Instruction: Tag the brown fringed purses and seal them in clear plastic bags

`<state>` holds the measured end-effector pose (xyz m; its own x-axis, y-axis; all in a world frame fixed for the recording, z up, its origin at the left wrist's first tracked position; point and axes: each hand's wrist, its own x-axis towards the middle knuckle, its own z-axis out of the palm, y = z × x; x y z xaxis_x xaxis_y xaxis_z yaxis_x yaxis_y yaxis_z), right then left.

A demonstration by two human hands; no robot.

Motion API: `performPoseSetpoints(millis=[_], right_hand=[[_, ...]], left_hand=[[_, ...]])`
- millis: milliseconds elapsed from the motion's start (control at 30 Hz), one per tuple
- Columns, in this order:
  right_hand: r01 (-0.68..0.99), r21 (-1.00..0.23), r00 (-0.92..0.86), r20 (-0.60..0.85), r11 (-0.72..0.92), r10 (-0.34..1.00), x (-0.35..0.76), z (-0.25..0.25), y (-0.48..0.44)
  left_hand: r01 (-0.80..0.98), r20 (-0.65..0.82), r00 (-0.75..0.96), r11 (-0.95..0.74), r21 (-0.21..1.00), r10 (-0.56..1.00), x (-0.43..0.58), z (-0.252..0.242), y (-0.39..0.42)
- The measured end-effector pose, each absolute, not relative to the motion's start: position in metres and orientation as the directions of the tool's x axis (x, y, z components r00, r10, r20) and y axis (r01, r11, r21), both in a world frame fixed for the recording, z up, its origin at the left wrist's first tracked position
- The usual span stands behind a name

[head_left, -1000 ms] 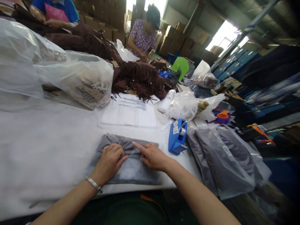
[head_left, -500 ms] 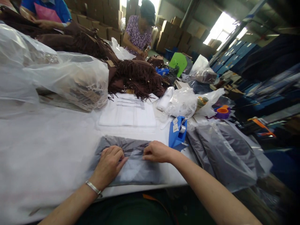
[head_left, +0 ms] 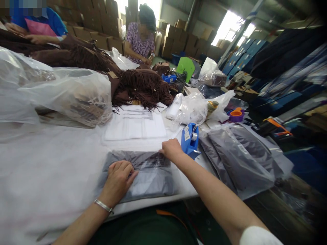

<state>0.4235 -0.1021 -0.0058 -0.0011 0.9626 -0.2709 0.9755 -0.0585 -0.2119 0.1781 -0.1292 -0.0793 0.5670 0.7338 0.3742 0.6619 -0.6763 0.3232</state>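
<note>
Well, off to the left of the left grip, a bag (head_left: 74,95) with tan fringe showing through lies slumped near the brown fringe (head_left: 143,83), its clear plastic apparently there to cover the contents. Both sit beyond the grip, perhaps so that the near part of the surface (head_left: 58,163) is free for handling.

The left grip (head_left: 118,179) rests on the left half of the grey packet (head_left: 150,187), fingers bent and thumb held out to the side. It seems to weigh the packet down so that the slippery plastic does not slide; whether it also pinches a fold I cannot tell. A bangle (head_left: 103,206) circles the wrist behind it. The packet lies flat along the near edge of the surface, under the left grip and reaching over to below the right one.

Just beyond the packet, between the two grips, white sheets (head_left: 135,124) are stacked flat, likely to keep them neat.

The right grip (head_left: 172,149) is at the packet's far right edge, fingers drawn in; whether anything is caught between them is hidden. Just right of it, the blue dispenser (head_left: 188,141) stands partly behind it, presumably for quick reach. Farther right, more grey packets (head_left: 240,160) overlap, probably layered to save room.
</note>
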Motion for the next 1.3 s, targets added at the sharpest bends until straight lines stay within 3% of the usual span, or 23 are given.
performPoseSetpoints(millis=[33, 100, 167, 200, 233, 267, 333, 433, 600, 1200, 1300], right_hand=[[0.958, -0.281, -0.006, -0.227, -0.060, 0.974, 0.427, -0.002, -0.113], [0.784, -0.617, -0.041, -0.148, -0.060, 0.988, 0.423, -0.002, -0.140], [0.247, -0.966, -0.035, -0.087, -0.075, 0.996, 0.406, -0.009, -0.168], [-0.089, -0.992, -0.014, -0.084, -0.085, 0.996, 0.395, -0.014, -0.181], [-0.362, -0.927, 0.002, -0.105, -0.097, 0.995, 0.383, -0.019, -0.192], [-0.536, -0.836, 0.003, -0.137, -0.114, 0.990, 0.371, -0.023, -0.200], [-0.719, -0.679, -0.016, -0.200, -0.150, 0.980, 0.351, -0.029, -0.210], [-0.815, -0.549, -0.038, -0.274, -0.188, 0.961, 0.334, -0.032, -0.212], [-0.879, -0.436, -0.030, -0.350, -0.191, 0.936, 0.324, -0.032, -0.211], [-0.884, -0.421, -0.016, -0.410, -0.205, 0.912, 0.317, -0.033, -0.216], [-0.869, -0.443, -0.025, -0.403, -0.219, 0.915, 0.315, -0.033, -0.218]], left_hand=[[0.664, 0.376, 0.559, -0.670, 0.331, 0.739, 0.178, -0.079, -0.129], [0.658, 0.394, 0.535, -0.661, 0.360, 0.747, 0.178, -0.077, -0.132], [0.629, 0.421, 0.501, -0.652, 0.423, 0.756, 0.179, -0.070, -0.138], [0.600, 0.431, 0.488, -0.650, 0.467, 0.759, 0.180, -0.065, -0.142], [0.562, 0.437, 0.477, -0.647, 0.516, 0.763, 0.182, -0.058, -0.147], [0.519, 0.437, 0.471, -0.641, 0.565, 0.766, 0.183, -0.052, -0.153], [0.446, 0.427, 0.474, -0.629, 0.637, 0.770, 0.186, -0.038, -0.165], [0.435, 0.441, 0.465, -0.632, 0.641, 0.768, 0.190, -0.027, -0.177], [0.511, 0.599, 0.392, -0.707, 0.489, 0.698, 0.191, -0.028, -0.183], [0.519, 0.634, 0.570, -0.827, 0.216, 0.523, 0.172, -0.026, -0.167], [0.519, 0.634, 0.567, -0.826, 0.220, 0.526, 0.169, -0.022, -0.161]])
